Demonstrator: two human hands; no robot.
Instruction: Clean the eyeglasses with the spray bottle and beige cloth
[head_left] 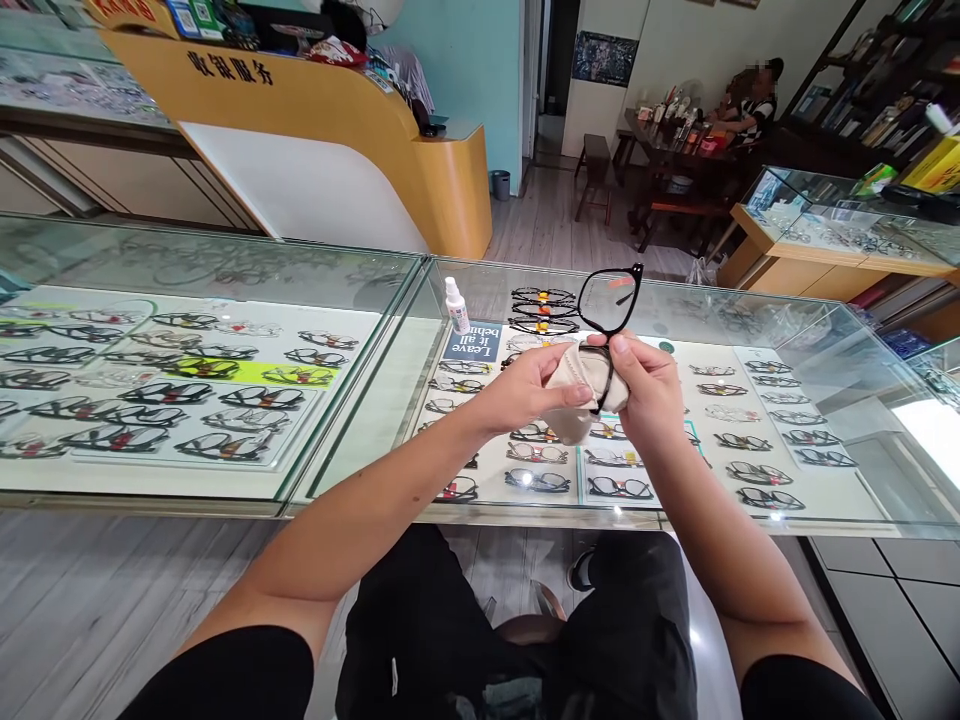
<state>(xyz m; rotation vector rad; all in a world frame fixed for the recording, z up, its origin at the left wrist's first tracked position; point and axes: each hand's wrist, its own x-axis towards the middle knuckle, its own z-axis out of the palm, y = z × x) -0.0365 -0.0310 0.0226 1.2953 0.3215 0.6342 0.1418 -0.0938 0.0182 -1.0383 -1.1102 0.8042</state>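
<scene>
Above the glass display counter, a pair of black-framed eyeglasses (610, 300) is held up between both hands, one lens at the top and the other below. My left hand (541, 385) is closed around a pale cloth (574, 372), which covers much of the lower lens. My right hand (646, 382) pinches the frame near the bridge, thumb uppermost, close against the cloth. The temples of the eyeglasses are hard to make out. On the counter glass, left of the hands, a small white spray bottle (456, 306) stands upright.
Beneath the counter's glass top (360, 470) lie rows of eyeglasses (225, 395). Behind it stands a yellow-and-white cashier desk (442, 190). A person (750, 110) sits at a dark table (667, 135) at the back right. Another glass showcase (832, 225) is at the right.
</scene>
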